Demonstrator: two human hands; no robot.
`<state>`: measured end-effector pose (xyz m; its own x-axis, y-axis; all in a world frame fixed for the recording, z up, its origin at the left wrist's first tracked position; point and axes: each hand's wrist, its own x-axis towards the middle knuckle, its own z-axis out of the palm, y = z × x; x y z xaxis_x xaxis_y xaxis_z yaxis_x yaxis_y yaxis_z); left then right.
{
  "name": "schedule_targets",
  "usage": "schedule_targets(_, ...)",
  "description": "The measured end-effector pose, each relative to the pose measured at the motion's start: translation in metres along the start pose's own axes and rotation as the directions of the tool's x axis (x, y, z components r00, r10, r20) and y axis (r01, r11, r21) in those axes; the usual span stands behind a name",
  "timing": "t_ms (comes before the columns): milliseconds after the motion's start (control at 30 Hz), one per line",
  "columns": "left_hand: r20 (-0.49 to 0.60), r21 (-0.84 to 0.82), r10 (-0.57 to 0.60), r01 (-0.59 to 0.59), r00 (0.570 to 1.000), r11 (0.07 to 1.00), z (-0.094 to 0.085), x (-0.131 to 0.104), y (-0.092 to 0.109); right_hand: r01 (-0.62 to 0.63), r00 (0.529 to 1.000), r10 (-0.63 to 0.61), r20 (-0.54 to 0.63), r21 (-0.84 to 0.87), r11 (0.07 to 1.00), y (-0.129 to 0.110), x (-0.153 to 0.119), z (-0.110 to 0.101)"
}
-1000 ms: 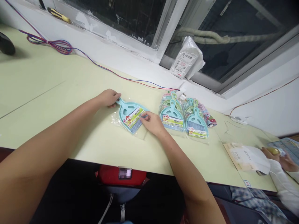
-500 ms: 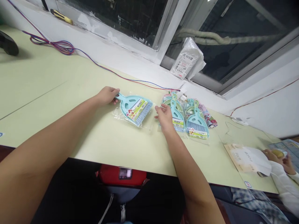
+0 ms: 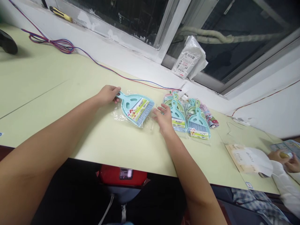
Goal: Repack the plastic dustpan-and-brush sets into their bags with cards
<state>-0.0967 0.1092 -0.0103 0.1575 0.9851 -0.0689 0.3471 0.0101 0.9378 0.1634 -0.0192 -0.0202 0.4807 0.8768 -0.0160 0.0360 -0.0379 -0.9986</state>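
Observation:
A light-blue dustpan-and-brush set [image 3: 133,107] in clear plastic wrap lies over the table in front of me, its grey-blue bristles facing right. My left hand [image 3: 110,94] pinches its handle between thumb and fingers. Just past the bristle end is my right hand [image 3: 164,118], fingers apart and curved, near the edge of the wrap; whether it touches the wrap I cannot tell. Beyond the right hand lie two overlapping piles of similar wrapped sets, one topped by a blue dustpan [image 3: 178,115] and the other by another blue dustpan [image 3: 198,123].
A red-and-blue cable [image 3: 61,46] runs along the wall side of the pale table [image 3: 47,81]. A screwdriver [image 3: 61,14] and a white plastic package [image 3: 186,61] rest on the sill. At right, another person's hands [image 3: 284,159] hold something yellow beside a printed packet [image 3: 248,159].
My right hand has moved slightly left, closer to the bristle end of the wrapped set. My left hand keeps its hold on the handle, almost unmoved.

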Motion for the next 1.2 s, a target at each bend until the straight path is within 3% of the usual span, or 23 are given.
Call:
schedule_targets(133,0.021,-0.023,0.020,-0.020,1.000,1.000,0.002,0.002,-0.001,0.032,0.999,-0.033,-0.031,-0.022,0.999,0.004,0.002,0.001)
schedule_targets(267,0.023,-0.098,0.052,-0.050,0.998,0.994,0.003,0.004,-0.004,-0.142,0.988,0.127,0.091,0.186,0.972,0.004,0.001,0.003)
schedule_targets(367,0.024,-0.139,0.075,-0.071,0.997,0.988,0.004,0.006,-0.006,-0.216,0.969,0.174,0.176,0.264,0.940,0.003,-0.001,0.005)
schedule_targets(1200,0.012,-0.167,0.078,-0.075,0.997,0.983,0.013,0.002,-0.002,-0.221,0.963,0.171,0.207,0.252,0.942,0.007,-0.009,0.013)
